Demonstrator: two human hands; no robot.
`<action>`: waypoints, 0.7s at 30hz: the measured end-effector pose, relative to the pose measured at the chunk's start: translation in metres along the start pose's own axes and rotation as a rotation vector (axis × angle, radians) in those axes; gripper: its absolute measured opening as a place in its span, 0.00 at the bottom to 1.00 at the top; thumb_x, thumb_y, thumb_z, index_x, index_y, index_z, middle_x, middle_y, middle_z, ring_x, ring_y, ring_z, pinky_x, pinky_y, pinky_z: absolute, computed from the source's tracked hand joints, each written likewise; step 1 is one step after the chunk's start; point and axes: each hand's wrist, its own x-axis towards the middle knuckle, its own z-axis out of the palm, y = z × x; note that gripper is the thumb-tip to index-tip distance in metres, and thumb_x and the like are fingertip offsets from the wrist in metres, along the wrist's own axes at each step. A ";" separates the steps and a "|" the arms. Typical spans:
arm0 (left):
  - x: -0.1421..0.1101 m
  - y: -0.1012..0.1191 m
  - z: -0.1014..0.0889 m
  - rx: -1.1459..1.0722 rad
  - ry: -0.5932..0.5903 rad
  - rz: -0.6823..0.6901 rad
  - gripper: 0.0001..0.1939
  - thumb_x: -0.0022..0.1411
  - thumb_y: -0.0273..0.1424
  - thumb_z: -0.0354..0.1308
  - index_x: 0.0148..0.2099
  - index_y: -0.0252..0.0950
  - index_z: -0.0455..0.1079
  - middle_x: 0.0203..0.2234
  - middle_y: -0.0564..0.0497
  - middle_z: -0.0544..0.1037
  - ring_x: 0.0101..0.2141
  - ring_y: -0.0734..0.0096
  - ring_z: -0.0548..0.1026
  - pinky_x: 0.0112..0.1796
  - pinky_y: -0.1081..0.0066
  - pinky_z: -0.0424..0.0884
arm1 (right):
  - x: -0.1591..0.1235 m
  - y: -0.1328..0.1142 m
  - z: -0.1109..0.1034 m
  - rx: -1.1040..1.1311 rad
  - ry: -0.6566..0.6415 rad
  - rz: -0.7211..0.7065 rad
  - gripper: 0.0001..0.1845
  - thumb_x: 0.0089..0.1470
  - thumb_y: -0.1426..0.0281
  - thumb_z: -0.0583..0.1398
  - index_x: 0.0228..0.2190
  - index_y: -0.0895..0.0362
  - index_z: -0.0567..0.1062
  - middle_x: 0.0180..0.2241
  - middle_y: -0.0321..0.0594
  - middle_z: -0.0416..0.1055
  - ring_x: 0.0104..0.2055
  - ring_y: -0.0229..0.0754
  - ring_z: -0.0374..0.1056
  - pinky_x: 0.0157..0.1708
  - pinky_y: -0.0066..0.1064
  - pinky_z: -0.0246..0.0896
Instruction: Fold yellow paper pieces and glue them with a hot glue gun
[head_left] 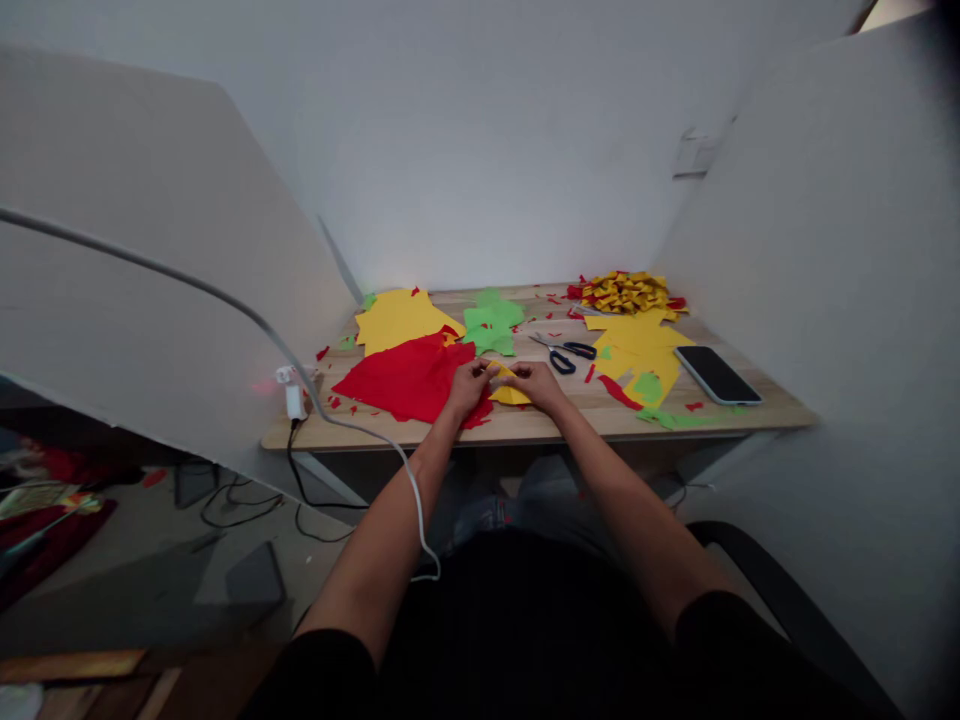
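Yellow paper (510,395) sits between the two hands, at the near edge of the surface (776,410), roughly in the middle from left to right. The left hand (469,385) reaches it from the left and the right hand (537,382) from the right; neither looks clearly nearer. The fingers (519,369) of both hands appear to pinch its far part, close to each other, so most of the piece that shows lies on their near side. Its long axis is hard to tell, since the hands cover its ends; the near edge runs roughly left to right.

It looks small, matte and plain yellow, with a crease or fold across it, though how many layers there are I cannot tell. Just left, a large red sheet (409,380) reaches under the left hand; scissors (555,351) lie beyond the right hand, apart from the paper.
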 end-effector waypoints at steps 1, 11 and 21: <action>0.000 -0.001 -0.001 -0.015 0.011 0.002 0.21 0.53 0.48 0.68 0.35 0.34 0.75 0.25 0.53 0.75 0.27 0.73 0.69 0.30 0.72 0.65 | 0.000 0.001 0.001 -0.004 0.011 -0.007 0.22 0.41 0.51 0.67 0.27 0.59 0.79 0.26 0.37 0.75 0.28 0.40 0.68 0.29 0.29 0.62; -0.001 0.001 -0.002 -0.094 -0.044 -0.042 0.23 0.47 0.45 0.73 0.38 0.32 0.76 0.30 0.49 0.80 0.30 0.71 0.74 0.34 0.71 0.71 | -0.002 0.008 0.000 -0.095 0.070 -0.107 0.22 0.47 0.51 0.65 0.29 0.58 0.80 0.27 0.38 0.75 0.30 0.40 0.67 0.32 0.29 0.61; -0.002 0.005 -0.001 -0.090 -0.097 -0.038 0.22 0.48 0.46 0.73 0.37 0.33 0.77 0.28 0.50 0.79 0.31 0.69 0.74 0.34 0.70 0.70 | -0.008 0.003 -0.001 -0.141 0.095 -0.166 0.19 0.51 0.53 0.64 0.27 0.58 0.80 0.26 0.37 0.73 0.30 0.39 0.64 0.32 0.30 0.56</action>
